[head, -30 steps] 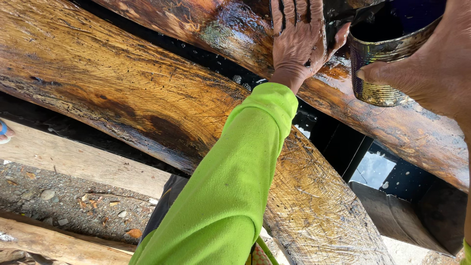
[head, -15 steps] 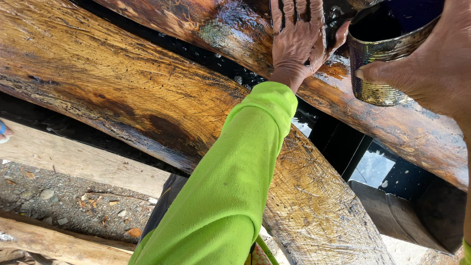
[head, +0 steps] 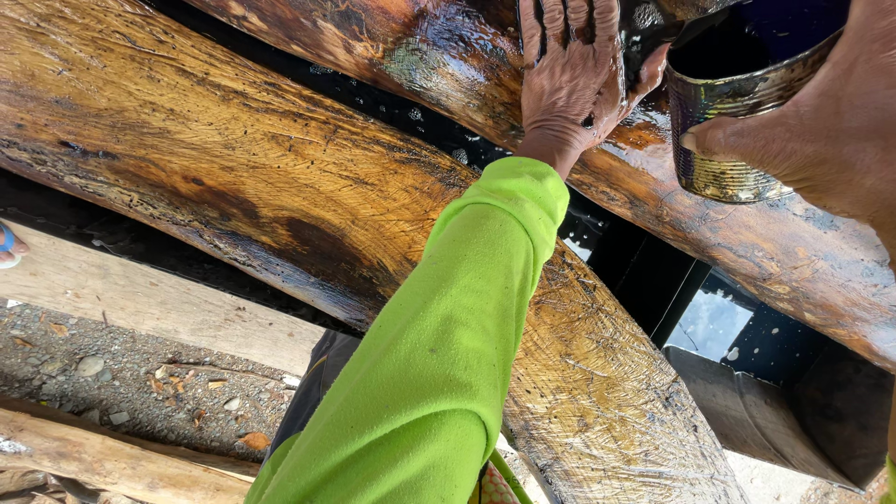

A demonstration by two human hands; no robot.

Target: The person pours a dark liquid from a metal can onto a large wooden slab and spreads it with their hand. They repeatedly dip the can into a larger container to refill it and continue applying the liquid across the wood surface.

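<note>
Both hands work at the top of the view, over two big logs. Nearest the camera, the lime-green sleeve runs up from six o'clock toward twelve, crossing the near log, a broad pale-brown trunk with dark stains that lies from nine o'clock down toward five. Beyond the cuff, the left hand lies palm-down, fingers spread wide and flat on the far log, which shines wet and dark where the hand presses. Just to the right, at about one o'clock, the right hand is wrapped around a dented metal can, thumb across its side; the can holds a dark liquid and sits just beside the left hand, close to its thumb but apart from it, above the wet wood. Under the logs at four o'clock stands a dark trough with liquid in it. At eight o'clock gravel ground and pale planks show.
</note>
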